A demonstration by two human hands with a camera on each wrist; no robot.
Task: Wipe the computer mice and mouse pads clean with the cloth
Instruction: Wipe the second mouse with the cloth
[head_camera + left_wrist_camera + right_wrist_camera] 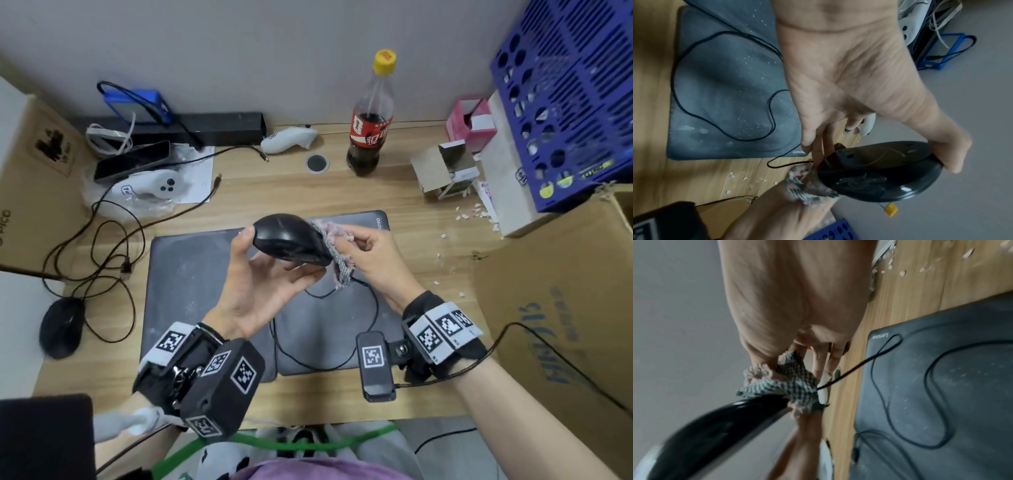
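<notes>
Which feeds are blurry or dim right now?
Head view: bright and sharp, edges bent by the wide lens. Left wrist view: dim, the cloth smeared, a glare spot on the mouse. Right wrist view: dim, mouse heavily blurred, mouse pad clearer.

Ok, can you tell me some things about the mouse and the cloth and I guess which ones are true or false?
1. The left hand holds the black mouse up off the desk. True.
2. The right hand presses the cloth on the mouse pad. False: it presses the cloth against the mouse.
3. The mouse pad is spotless. False: pale specks dot it.
4. A second mouse lies on the desk, left of the pad. True.
5. The cola bottle lies tipped over. False: it stands upright.
</notes>
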